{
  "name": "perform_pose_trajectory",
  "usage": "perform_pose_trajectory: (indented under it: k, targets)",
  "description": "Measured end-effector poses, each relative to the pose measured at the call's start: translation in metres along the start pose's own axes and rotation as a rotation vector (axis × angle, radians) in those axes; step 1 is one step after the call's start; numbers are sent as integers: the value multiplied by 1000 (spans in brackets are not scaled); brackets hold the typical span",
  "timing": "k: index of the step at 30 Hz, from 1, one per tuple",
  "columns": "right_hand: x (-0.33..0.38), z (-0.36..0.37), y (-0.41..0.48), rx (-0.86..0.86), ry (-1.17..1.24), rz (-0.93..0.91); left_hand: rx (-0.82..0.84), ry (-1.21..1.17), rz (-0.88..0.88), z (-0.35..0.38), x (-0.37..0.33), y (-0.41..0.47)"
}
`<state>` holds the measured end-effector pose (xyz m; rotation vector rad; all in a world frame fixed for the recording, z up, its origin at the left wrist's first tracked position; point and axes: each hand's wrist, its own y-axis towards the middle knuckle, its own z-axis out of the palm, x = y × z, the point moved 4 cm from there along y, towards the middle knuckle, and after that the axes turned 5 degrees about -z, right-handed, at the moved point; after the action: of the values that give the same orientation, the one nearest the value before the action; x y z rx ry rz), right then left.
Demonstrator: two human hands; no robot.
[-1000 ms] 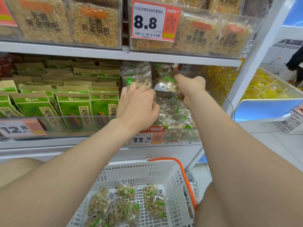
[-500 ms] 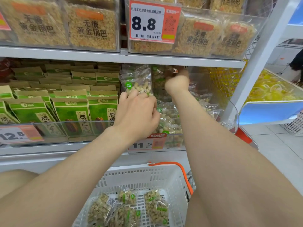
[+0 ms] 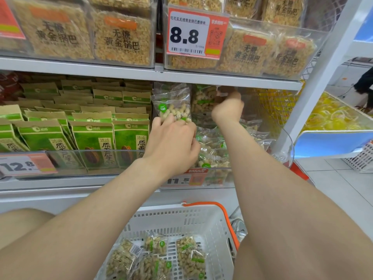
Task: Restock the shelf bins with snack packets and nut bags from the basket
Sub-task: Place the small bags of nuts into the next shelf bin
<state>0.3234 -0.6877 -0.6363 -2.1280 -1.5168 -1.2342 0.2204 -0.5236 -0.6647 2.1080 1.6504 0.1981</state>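
Nearest, the white basket holds several loose peanut packets on its floor. Both bare forearms stretch up and forward over it to the clear bin at the right end of the lower shelf. The left hand, knuckles up, curls its fingers round the bottom of an upright peanut bag at the bin's left side. Farther in, the right hand is raised at the bin's back, just under the upper shelf. Its fingers face away, so their grip cannot be told.

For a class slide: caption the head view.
Left hand and right hand arrange nut bags in the shelf bin above the basket.
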Motion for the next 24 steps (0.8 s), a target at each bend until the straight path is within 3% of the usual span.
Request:
perform_pose_trajectory:
  k: [3,8,12,18,24]
  targets:
    - [-3,4,-4,83,-120,1,4,-5,1,0,0,1]
    - [-5,-6,-15,34,-190,0,-2,-36,8,0,1,1]
    - [6,-10,-38,73,-286,-127,-15,-92,23,-3,3,-2]
    - [45,-13,-102,158,-147,-411,-139,-167,8,-21,17,-18]
    - [64,-11,-161,243,-61,-546,-283,-194,-81,-47,44,-49]
